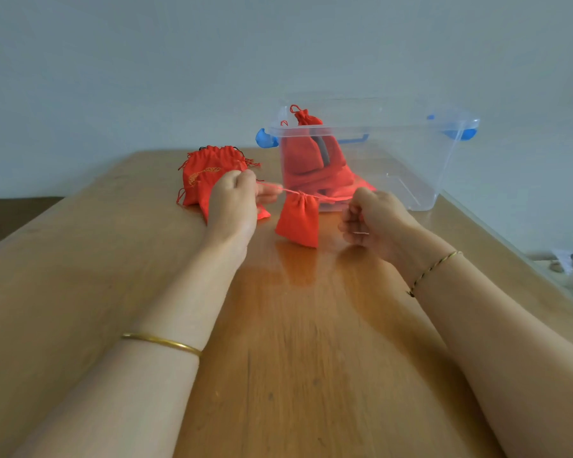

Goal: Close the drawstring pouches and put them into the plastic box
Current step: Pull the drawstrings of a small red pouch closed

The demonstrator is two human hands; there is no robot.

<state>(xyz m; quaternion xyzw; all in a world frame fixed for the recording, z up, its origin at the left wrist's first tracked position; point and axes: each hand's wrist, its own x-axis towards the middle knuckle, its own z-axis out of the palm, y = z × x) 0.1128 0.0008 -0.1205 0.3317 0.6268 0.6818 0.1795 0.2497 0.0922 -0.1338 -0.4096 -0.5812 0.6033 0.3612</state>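
From my remote view, a small red pouch (297, 223) of matte woven cloth, roughly rectangular with a gathered, puckered neck, hangs between the two hands, its lower corner at or just above the glossy brown wooden surface (295, 358). A thin red drawstring (272, 186) runs out of the neck to either side. The left hand (235, 200) is curled into a loose fist, its fingers (268, 193) pinching the left end of the drawstring just left of the neck. The right hand (371, 219) is likewise closed, its fingers (351, 223) folded tightly inward over the right end, slightly nearer than the pouch. The pouch thus lies midway between the two sets of fingers and below them. To the far left, partly behind the left hand, rests a heap of red pouches (202, 173), one with gold embroidery. To the far right stands a clear, thin-walled plastic box (444, 153) with blue latches (263, 138), holding several cinched pouches (308, 153) at its left end.
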